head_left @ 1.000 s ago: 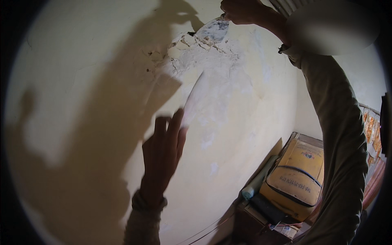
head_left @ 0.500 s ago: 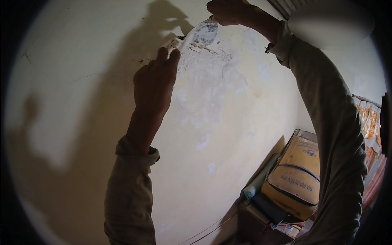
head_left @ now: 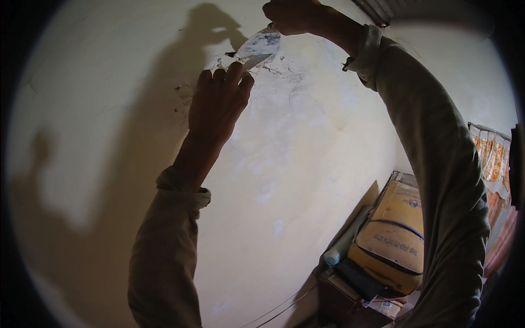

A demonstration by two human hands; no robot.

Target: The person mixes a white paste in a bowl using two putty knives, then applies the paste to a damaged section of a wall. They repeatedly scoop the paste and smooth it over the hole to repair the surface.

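High on a pale plastered wall (head_left: 306, 142), my right hand (head_left: 292, 16) is closed around the handle of a trowel; its grey, plaster-smeared blade (head_left: 260, 42) slants down to the left against the wall. Just below and left of the blade is my left hand (head_left: 217, 101), its back toward me and its fingers curled at the wall. Their tips are hidden, so what they hold cannot be made out. A grey pointed shape (head_left: 257, 60) shows between the left fingers and the blade. Rough, broken plaster (head_left: 219, 61) surrounds a small dark hole (head_left: 231, 54).
At the lower right a yellow-brown container (head_left: 391, 240) with a dark strap stands on a brown box or cabinet (head_left: 342, 300). A pale blue roll (head_left: 339, 251) leans beside it. Orange patterned cloth (head_left: 490, 158) hangs farther right. Corrugated sheet (head_left: 377, 11) shows overhead.
The trowel and my right hand have shifted slightly left. My left hand has turned, its fingers now spread more across the wall, and the grey pointed shape has come into sight.
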